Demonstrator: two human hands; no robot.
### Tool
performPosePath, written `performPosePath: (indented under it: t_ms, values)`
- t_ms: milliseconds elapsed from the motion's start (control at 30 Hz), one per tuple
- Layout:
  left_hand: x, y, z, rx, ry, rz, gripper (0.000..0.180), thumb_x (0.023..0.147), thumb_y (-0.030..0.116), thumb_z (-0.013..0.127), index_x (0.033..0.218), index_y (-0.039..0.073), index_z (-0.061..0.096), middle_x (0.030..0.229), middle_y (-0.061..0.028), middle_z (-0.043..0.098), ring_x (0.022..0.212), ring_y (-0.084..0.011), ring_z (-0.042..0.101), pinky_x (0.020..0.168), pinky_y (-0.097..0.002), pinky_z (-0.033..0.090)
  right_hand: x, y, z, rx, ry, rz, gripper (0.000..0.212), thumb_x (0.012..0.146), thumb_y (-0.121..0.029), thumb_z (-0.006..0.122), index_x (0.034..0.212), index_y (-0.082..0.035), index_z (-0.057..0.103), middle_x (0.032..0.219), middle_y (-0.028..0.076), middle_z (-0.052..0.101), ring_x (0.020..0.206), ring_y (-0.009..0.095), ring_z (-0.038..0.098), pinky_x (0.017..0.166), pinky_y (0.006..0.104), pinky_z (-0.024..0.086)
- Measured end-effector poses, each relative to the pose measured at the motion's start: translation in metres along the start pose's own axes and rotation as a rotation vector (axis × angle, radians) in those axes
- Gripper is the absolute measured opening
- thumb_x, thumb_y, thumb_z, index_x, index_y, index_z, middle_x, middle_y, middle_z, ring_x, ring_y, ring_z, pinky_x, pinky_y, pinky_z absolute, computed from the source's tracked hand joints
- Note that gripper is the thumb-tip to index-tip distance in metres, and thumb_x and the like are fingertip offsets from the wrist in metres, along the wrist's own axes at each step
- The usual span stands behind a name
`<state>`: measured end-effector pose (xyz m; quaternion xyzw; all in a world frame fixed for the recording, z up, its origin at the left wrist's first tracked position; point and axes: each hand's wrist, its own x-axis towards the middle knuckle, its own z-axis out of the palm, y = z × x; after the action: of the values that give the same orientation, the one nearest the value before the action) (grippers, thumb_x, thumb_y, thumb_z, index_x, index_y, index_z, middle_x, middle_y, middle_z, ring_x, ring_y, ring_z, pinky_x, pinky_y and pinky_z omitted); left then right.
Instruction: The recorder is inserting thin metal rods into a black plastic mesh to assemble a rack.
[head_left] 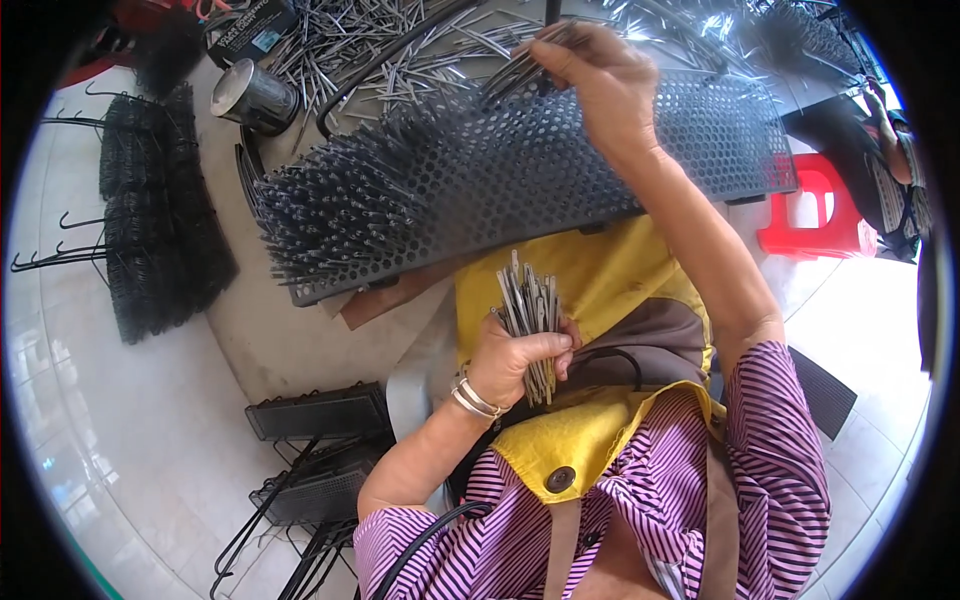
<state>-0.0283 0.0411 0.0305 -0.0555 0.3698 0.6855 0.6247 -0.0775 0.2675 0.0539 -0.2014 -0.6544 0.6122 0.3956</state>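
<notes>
My left hand (520,357) is closed round an upright bundle of slim metal rods (524,300) in front of my yellow apron. Small holes show near the tips of some rods. My right hand (608,85) is raised over the far side of a long black perforated rack (620,190), its fingers closed on several more slim metal rods (520,65). Standing rods (340,200) densely fill the rack's left part, while the holes toward the right show bare. The rack lies tilted across the work table's near side.
Behind the rack lies a heap of loose metal rods (390,50), beside a tin can (258,97) and a black box (250,35). Filled dark racks with hooks (150,215) stand at left. More black racks (318,412) sit lower left. A red stool (820,215) is at right, near another person's hand (884,125).
</notes>
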Motion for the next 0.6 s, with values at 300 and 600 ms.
performPosePath:
  t_ms: [300, 600]
  values:
    - [0.0, 0.001, 0.001, 0.015, 0.008, -0.001, 0.017, 0.067, -0.005, 0.061, 0.081, -0.001, 0.053, 0.072, -0.0134, 0.058, 0.052, -0.018, 0.054, 0.045, -0.0288, 0.047, 0.0, -0.004, -0.003, 0.034, 0.01, 0.027, 0.017, 0.07, -0.003, 0.066, 0.086, 0.001, 0.062, 0.072, 0.002, 0.063, 0.062, 0.004, 0.053, 0.056, 0.0172, 0.042]
    - [0.0, 0.0, 0.0, -0.014, 0.006, -0.024, 0.017, 0.067, -0.006, 0.06, 0.082, -0.001, 0.053, 0.072, -0.0139, 0.058, 0.052, -0.0181, 0.054, 0.046, -0.029, 0.047, -0.003, 0.003, 0.001, 0.005, -0.015, 0.071, 0.014, 0.07, -0.005, 0.066, 0.083, -0.001, 0.063, 0.071, 0.001, 0.062, 0.062, 0.004, 0.053, 0.056, 0.0173, 0.042]
